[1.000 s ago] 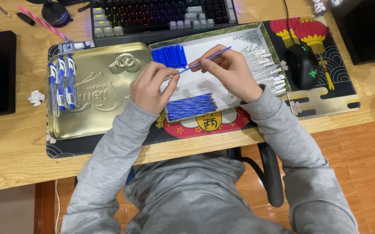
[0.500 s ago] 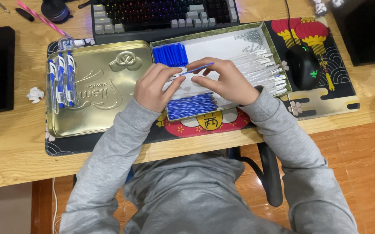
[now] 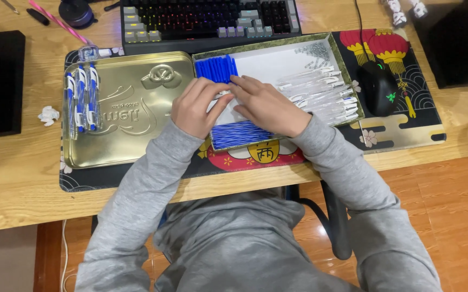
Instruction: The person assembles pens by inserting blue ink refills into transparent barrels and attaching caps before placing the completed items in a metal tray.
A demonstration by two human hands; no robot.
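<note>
Both hands, left hand (image 3: 195, 108) and right hand (image 3: 264, 105), are pinching something tiny in the tray (image 3: 277, 54), fingers clenched, probably a light, slippery pen part best gripped mid-barrel.

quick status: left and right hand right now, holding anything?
Left hand: fingers curled over the white tray, grip hidden; cannot tell what it holds.
Right hand: lies flat, palm down, beside the blue pen parts; cannot tell either.

Landmark: open tray (image 3: 320, 39) on the desk mat (image 3: 407, 135).
Left of tray: tin lid (image 3: 131, 135), three pens (image 3: 81, 97) on it.
Behind tray: keyboard (image 3: 207, 19).
Right of tray: mouse (image 3: 377, 86).
In tray: both hands, left hand (image 3: 193, 108) and right hand (image 3: 266, 105), side by side.
</note>
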